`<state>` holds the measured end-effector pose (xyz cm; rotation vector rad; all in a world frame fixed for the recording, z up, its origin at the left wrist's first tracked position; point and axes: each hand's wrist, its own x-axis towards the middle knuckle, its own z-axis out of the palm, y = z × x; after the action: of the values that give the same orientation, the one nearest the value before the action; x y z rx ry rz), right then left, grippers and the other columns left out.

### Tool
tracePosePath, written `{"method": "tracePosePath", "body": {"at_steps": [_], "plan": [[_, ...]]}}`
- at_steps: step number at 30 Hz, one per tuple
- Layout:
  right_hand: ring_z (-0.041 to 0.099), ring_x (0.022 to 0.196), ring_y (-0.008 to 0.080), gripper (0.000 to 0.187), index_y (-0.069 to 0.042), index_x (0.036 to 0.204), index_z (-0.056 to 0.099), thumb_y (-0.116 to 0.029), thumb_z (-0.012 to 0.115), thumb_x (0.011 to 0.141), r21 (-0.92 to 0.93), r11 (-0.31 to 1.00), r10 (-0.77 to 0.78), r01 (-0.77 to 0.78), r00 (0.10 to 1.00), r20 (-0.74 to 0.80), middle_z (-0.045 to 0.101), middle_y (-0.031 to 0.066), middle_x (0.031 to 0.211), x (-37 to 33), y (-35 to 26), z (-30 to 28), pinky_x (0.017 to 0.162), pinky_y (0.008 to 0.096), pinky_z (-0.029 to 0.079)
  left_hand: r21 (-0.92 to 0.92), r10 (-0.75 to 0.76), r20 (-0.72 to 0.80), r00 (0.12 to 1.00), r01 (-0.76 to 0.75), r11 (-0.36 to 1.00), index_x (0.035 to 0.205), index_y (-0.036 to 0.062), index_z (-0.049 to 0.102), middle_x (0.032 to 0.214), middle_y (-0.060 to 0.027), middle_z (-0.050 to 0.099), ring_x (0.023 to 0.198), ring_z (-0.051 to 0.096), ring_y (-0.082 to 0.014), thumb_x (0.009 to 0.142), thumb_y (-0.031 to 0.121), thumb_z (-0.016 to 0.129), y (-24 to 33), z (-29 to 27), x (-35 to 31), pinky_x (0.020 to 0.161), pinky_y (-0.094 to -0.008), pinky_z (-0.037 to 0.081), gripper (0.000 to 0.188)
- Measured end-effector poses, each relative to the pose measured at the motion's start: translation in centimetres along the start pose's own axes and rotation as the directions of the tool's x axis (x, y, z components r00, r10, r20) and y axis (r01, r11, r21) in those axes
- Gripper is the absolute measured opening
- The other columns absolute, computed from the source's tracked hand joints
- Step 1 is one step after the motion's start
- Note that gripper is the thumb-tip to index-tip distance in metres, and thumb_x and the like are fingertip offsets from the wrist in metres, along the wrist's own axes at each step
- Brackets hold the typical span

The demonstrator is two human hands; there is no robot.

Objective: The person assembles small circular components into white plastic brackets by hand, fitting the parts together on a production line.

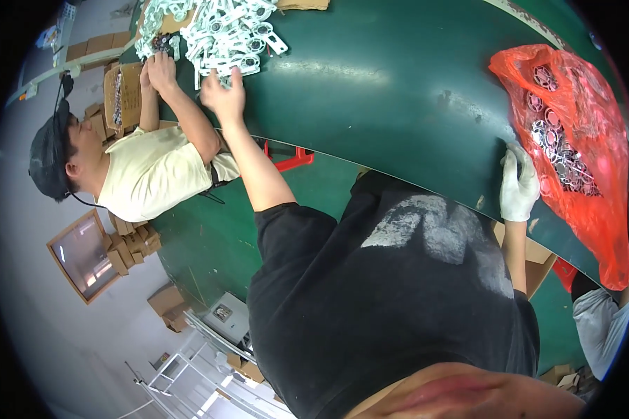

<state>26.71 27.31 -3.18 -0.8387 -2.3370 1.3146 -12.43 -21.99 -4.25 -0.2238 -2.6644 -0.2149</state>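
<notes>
The left hand [223, 94] is bare and lies knuckles up on the green table [398, 91], fingers curled down onto the near edge of a pile of white plastic parts [223, 35]. Whether it has one pinched cannot be told. The right hand [518, 183] wears a white glove and sits at the table's near edge, fingertips touching the lower side of a red plastic bag [594, 188] - clenched on the film or merely resting, the view does not show.

The pile lies straight ahead of the left hand and slightly to its left, spread crosswise along the far part of the table; the left hand is by far the nearer to it. The bag lies just right of the gloved hand, its long axis running from far to near down the table's right side.

There is one pile, its pieces too many and tangled to count, and one bag, holding many round metallic parts [555, 140]. A co-worker in a pale shirt [154, 174] has both hands [157, 70] at the pile's left end, beside an open cardboard box [122, 94].
</notes>
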Motion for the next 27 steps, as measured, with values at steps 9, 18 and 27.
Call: {"method": "tracePosePath", "body": {"at_steps": [9, 18, 27], "plan": [[0.063, 0.081, 0.0101, 0.02, 0.002, 0.116, 0.07, -0.005, 0.064, 0.099, -0.015, 0.999, 0.05, -0.051, 0.998, -0.025, 0.072, 0.0069, 0.099, 0.2, 0.5, 0.1, 0.079, 0.0254, 0.052, -0.354, -0.004, 0.008, 1.0, 0.006, 0.935, 0.12, 0.0004, 0.068, 0.129, -0.0249, 0.058, 0.118, 0.059, -0.043, 0.087, 0.037, 0.076, 12.6, -1.2, -3.5, 0.099, -0.0463, 0.049, 0.05], [0.073, 0.095, 0.0207, 0.018, -0.003, 0.111, 0.072, -0.011, 0.066, 0.097, -0.148, 0.989, -0.015, 0.014, 1.0, -0.007, 0.075, 0.0127, 0.103, 0.6, -0.5, -0.3, 0.089, 0.031, 0.054, -0.578, 0.279, -0.036, 0.96, -0.248, 0.777, 0.135, 0.0003, 0.055, 0.142, -0.0234, 0.05, 0.13, 0.047, -0.0414, 0.085, 0.034, 0.076, 27.4, -0.4, -5.7, 0.112, -0.0504, 0.032, 0.064], [0.073, 0.099, 0.0221, 0.019, -0.002, 0.111, 0.072, -0.01, 0.066, 0.095, -0.069, 0.997, 0.033, -0.035, 0.999, -0.02, 0.075, 0.0124, 0.106, 0.0, -1.1, -0.6, 0.092, 0.032, 0.054, -0.652, 0.335, 0.07, 0.94, -0.211, 0.729, 0.127, 0.0055, 0.065, 0.124, -0.0146, 0.062, 0.107, 0.061, -0.029, 0.087, 0.005, 0.067, 26.7, -3.1, -5.0, 0.095, -0.0378, 0.049, 0.04]]}}
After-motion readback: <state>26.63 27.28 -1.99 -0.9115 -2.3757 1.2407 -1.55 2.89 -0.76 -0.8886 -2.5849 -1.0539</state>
